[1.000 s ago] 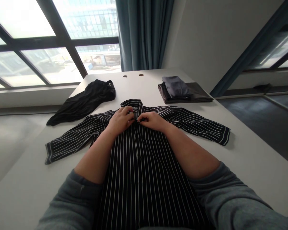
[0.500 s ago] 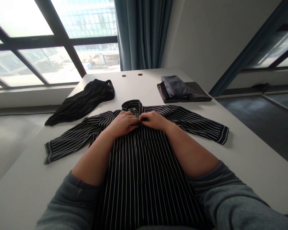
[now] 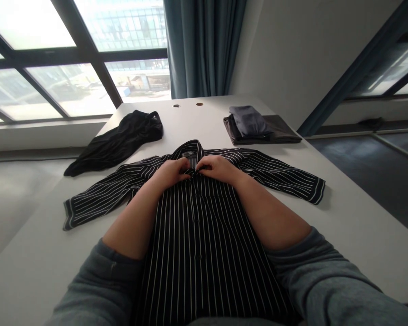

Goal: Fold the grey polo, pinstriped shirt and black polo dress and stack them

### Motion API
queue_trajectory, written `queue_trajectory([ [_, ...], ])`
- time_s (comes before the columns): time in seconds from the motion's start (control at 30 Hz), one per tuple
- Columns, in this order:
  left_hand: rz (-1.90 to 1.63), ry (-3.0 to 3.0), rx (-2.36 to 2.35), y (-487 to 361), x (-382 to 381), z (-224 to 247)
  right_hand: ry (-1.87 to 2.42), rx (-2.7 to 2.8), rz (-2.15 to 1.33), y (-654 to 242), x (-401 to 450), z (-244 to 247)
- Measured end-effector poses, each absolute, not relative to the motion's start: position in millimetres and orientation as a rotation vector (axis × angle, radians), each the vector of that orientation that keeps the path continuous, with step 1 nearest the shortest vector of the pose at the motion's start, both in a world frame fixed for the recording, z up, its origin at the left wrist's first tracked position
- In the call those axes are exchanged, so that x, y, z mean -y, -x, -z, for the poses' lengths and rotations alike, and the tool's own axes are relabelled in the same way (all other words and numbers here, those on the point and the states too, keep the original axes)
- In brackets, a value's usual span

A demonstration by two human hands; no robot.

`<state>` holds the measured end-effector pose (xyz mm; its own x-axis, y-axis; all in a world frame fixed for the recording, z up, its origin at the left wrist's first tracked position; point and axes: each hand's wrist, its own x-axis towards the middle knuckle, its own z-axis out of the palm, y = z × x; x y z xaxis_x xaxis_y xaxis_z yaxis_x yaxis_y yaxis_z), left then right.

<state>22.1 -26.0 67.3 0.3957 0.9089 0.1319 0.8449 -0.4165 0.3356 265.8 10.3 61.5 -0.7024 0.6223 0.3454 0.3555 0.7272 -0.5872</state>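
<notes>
Left hand (image 3: 172,173) and right hand (image 3: 219,169) meet at the collar placket (image 3: 193,172) of the striped shirt (image 3: 204,267), fingers of both grasping it, on the table (image 3: 343,226).

Count: one left hand (image 3: 170,174), one right hand (image 3: 217,170); one striped shirt (image 3: 204,235); one crumpled black garment (image 3: 122,142); two folded garments (image 3: 248,120), stacked; two round desk grommets (image 3: 176,105); one worktop (image 3: 204,120).

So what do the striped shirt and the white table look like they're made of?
The black shirt with white pinstripes looks like a matte woven fabric, perhaps cotton or a blend, going by its soft folds and lack of shine; the exact fibre can't be told. The table looks like smooth, pale laminate, with a low sheen under the window light.
</notes>
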Motion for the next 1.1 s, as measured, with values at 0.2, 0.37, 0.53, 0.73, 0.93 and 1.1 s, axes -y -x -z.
queue_trajectory([
  [0.2,-0.455,-2.339,-1.429,-24.4,30.6,-72.2,0.827,2.357,-0.712,-266.3,-9.6,-61.2],
  [0.37,-0.42,-2.582,-1.32,-25.9,33.1,-75.3,0.853,2.37,-0.656,-270.7,-13.1,-64.1],
  [0.53,-0.27,-2.713,-1.286,-21.4,34.4,-74.0,0.837,2.352,-0.674,-274.0,-14.2,-66.5],
  [0.73,-0.466,-2.691,-1.238,-18.6,28.6,-71.1,0.948,2.203,-0.854,-272.6,-17.1,-65.6],
  [0.93,-0.74,-2.375,-1.52,-23.3,25.9,-66.8,1.061,1.936,-1.333,-275.9,-20.0,-65.6],
  [1.1,-0.843,-2.222,-1.728,-26.6,28.1,-67.2,1.059,1.726,-1.566,-278.2,-23.2,-63.5],
])
